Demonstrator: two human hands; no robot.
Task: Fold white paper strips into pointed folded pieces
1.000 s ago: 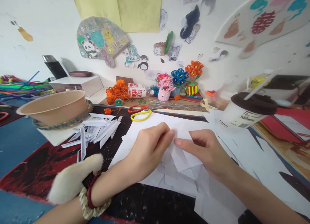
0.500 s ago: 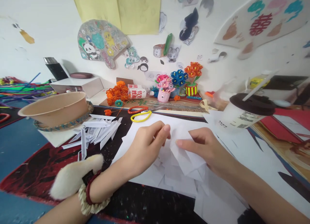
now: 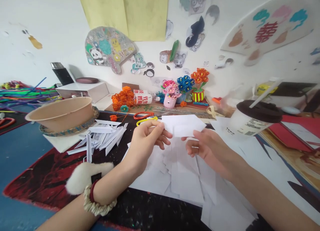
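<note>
Between my two hands is a small white slip of paper point(image 3: 183, 125), held up above the paper pile. My left hand point(image 3: 150, 137) pinches its left edge with thumb and forefinger. The right end is gripped by my right hand point(image 3: 207, 144), thumb in front and the other fingers curled below. Under both hands lie several loose white paper pieces point(image 3: 185, 177), overlapping on larger white sheets. To the left is a heap of folded paper strips point(image 3: 107, 136). A scrunchie point(image 3: 97, 206) circles my left wrist, beside a white fluffy object point(image 3: 83, 176).
A beige bowl point(image 3: 62, 116) stands at the left. Yellow-handled scissors point(image 3: 146, 120) lie behind my left hand. At the right stands a lidded cup point(image 3: 255, 119) with a straw. Handmade flowers point(image 3: 185, 86) line the back by the wall.
The paper slip has been raised and turned level. My left hand, which was beside it, now holds its left edge, and my right hand has shifted its grip to the right end.
</note>
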